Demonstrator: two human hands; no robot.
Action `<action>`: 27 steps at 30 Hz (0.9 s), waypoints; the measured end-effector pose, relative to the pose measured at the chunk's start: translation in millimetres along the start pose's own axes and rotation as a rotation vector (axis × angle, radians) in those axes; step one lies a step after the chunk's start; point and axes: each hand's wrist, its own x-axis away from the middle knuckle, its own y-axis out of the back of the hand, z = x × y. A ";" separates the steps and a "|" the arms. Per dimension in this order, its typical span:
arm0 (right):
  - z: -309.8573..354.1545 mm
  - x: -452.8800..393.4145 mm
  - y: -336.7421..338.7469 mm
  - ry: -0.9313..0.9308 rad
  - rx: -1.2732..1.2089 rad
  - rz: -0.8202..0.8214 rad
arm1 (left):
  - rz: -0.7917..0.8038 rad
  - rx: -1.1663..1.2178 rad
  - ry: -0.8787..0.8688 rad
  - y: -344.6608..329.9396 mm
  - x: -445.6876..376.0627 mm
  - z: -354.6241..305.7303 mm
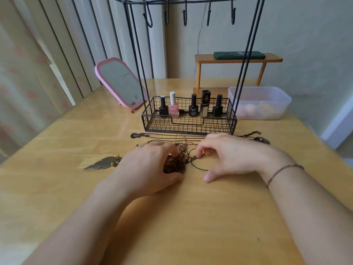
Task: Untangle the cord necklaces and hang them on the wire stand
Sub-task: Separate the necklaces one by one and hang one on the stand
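Note:
A tangle of brown cord necklaces lies on the wooden table just in front of the black wire stand. My left hand curls round a dark brown pendant at the tangle's near end. My right hand sits just right of the tangle, its fingertips pinching a thin dark cord. The stand's hooks high above hang bare. A metal feather pendant lies to the left, a round pendant to the right.
Several nail polish bottles stand in the stand's wire basket. A pink mirror leans at the back left. A clear plastic tub and a small wooden shelf with a dark object on it sit behind on the right.

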 end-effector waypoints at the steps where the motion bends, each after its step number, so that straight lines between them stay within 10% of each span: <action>1: -1.3 -0.9 -0.7 -0.029 -0.010 0.004 | 0.005 0.003 -0.012 -0.2 -0.3 2.9; 14: -14.8 7.8 8.3 -0.177 0.148 0.136 | 0.293 0.236 -0.161 18.7 9.0 37.7; 22: -59.0 37.4 31.6 0.029 -0.540 -0.199 | 0.301 0.275 -0.162 17.7 7.0 39.5; 27: -66.3 40.5 31.8 0.241 -1.015 -0.087 | 0.318 0.289 -0.148 17.2 7.3 39.5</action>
